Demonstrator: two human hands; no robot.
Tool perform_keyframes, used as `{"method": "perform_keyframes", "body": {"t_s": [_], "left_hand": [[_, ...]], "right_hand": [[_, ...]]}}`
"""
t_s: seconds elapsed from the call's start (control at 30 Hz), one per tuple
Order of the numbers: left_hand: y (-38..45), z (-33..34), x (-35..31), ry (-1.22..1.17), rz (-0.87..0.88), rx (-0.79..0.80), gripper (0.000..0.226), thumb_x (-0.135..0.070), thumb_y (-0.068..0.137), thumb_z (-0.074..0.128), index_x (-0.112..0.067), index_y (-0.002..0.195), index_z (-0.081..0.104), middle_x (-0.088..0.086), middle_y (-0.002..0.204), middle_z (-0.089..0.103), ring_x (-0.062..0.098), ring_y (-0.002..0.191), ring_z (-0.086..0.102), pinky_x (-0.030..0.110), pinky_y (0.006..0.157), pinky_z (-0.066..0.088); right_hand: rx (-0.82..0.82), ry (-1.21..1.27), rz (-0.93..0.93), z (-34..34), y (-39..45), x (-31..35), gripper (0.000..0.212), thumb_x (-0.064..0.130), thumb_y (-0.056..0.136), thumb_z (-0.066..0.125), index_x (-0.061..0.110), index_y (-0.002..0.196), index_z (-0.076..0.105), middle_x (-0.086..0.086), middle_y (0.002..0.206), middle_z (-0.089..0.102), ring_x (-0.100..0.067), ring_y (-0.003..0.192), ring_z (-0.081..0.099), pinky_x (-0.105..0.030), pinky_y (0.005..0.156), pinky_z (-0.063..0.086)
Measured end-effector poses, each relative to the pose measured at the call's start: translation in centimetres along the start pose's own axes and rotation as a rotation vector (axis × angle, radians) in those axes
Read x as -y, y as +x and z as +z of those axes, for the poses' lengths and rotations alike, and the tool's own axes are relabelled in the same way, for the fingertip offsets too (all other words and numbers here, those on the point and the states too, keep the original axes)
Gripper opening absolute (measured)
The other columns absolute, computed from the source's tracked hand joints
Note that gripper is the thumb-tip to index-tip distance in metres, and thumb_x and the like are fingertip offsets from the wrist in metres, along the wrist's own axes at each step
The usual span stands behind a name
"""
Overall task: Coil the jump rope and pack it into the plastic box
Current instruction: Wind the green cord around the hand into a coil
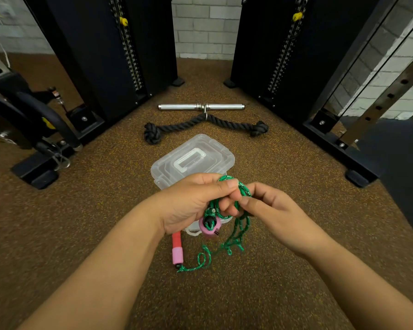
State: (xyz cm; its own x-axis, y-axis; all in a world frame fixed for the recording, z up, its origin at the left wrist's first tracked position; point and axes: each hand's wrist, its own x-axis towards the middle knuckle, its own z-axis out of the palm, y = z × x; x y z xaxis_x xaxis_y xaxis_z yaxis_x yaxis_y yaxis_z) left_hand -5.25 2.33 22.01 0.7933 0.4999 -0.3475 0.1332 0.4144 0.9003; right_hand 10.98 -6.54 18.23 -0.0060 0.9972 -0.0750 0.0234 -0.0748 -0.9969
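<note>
Green braided jump rope (234, 206) with red-and-pink handles hangs in loose loops just in front of the lidded clear plastic box (193, 158); left hand (191, 206) grips the bundle, right hand (270, 210) pinches a strand.

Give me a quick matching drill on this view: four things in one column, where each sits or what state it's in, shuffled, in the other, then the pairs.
Things:
1. green cord
2. plastic box
3. metal bar
4. black rope

Places or states:
A. on the floor farthest from the hands, between the two machine columns
B. lid on, on the floor just beyond the hands
C. gathered in loops held by the left hand and the right hand
D. lying between the bar and the box, knotted at both ends

Pairs: 1-C, 2-B, 3-A, 4-D
</note>
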Motion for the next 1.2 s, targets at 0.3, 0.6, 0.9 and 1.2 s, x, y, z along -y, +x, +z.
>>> {"method": "perform_keyframes", "body": {"t_s": [0.3,0.6,0.9,1.2], "left_hand": [[0.4,0.5,0.1,-0.03,0.023,0.071,0.027,-0.028,0.088,0.048,-0.008,0.084,0.064,-0.003,0.05,0.041,0.014,0.054,0.042,0.024,0.06,0.04],[0.5,-0.5,-0.4,-0.203,-0.003,0.014,0.042,-0.029,0.097,0.031,-0.009,0.125,0.056,0.007,0.088,0.074,0.012,0.057,0.057,0.034,0.059,0.037],[0.7,-0.3,-0.4,-0.211,0.086,-0.117,0.037,-0.027,0.099,0.034,-0.016,0.13,0.051,0.002,0.093,0.075,0.01,0.069,0.064,0.033,0.063,0.048],[0.7,-0.5,0.6,0.364,0.044,-0.237,0.03,-0.03,0.1,0.035,-0.032,0.124,0.054,0.0,0.106,0.072,0.015,0.102,0.064,0.023,0.074,0.051]], "right_hand": [[-0.106,0.006,-0.016,0.8,0.1,0.0,0.026,0.023,0.082,0.059,0.003,0.095,0.069,-0.014,0.083,0.072,-0.012,0.074,0.062,-0.021,0.073,0.051],[-0.212,-0.382,0.079,0.0,-0.3,-1.7,0.022,0.024,0.092,0.057,0.035,0.079,0.069,0.007,0.068,0.066,-0.023,0.063,0.056,-0.039,0.064,0.047],[0.006,-0.521,0.063,1.9,-1.1,-1.1,0.015,0.037,0.096,0.045,0.031,0.092,0.059,0.003,0.069,0.06,-0.008,0.064,0.056,-0.037,0.063,0.048],[0.049,-0.798,-0.222,2.1,-1.2,1.4,0.036,0.052,0.094,0.034,0.027,0.089,0.06,0.016,0.07,0.057,-0.007,0.068,0.058,-0.034,0.064,0.049]]}}
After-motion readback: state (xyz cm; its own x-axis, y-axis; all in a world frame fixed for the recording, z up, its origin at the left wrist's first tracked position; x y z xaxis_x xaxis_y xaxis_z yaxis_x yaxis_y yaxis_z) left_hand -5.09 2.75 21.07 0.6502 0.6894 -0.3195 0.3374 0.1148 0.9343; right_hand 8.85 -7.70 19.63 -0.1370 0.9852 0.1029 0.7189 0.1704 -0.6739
